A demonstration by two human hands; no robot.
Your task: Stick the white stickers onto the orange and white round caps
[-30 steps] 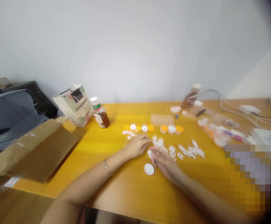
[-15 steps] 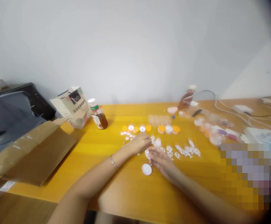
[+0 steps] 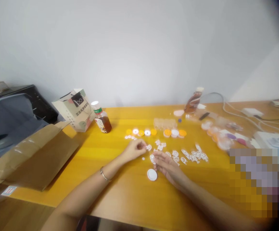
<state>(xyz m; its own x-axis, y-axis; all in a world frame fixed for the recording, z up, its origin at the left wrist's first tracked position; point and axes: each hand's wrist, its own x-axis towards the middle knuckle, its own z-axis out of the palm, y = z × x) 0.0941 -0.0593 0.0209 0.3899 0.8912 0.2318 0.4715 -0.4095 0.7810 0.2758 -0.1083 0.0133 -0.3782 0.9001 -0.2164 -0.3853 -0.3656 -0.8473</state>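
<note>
My left hand (image 3: 135,150) pinches a small white perforated plastic piece (image 3: 148,147) between thumb and fingertips, just above the table. In my right hand (image 3: 166,165) is another white perforated plastic piece (image 3: 152,158), held at the fingertips. Below it, a round white disc (image 3: 152,175) lies flat on the table. More loose white perforated pieces (image 3: 194,155) are spread beyond and to the right of my right hand. A row of orange and white round discs (image 3: 147,132) stands behind my left hand, with small white round parts (image 3: 130,137) before it.
On the left are an open cardboard box (image 3: 40,157), a paper bag (image 3: 78,110) and a bottle of brown drink (image 3: 102,120). A second bottle (image 3: 193,101) stands at the back right, near cables (image 3: 231,107) and a cluster of round parts (image 3: 220,138). A clear container (image 3: 164,123) sits behind the discs.
My left hand has drawn back to the left from the loose pieces, with a white perforated piece now in its fingers. My right hand stays almost still, holding its piece.
</note>
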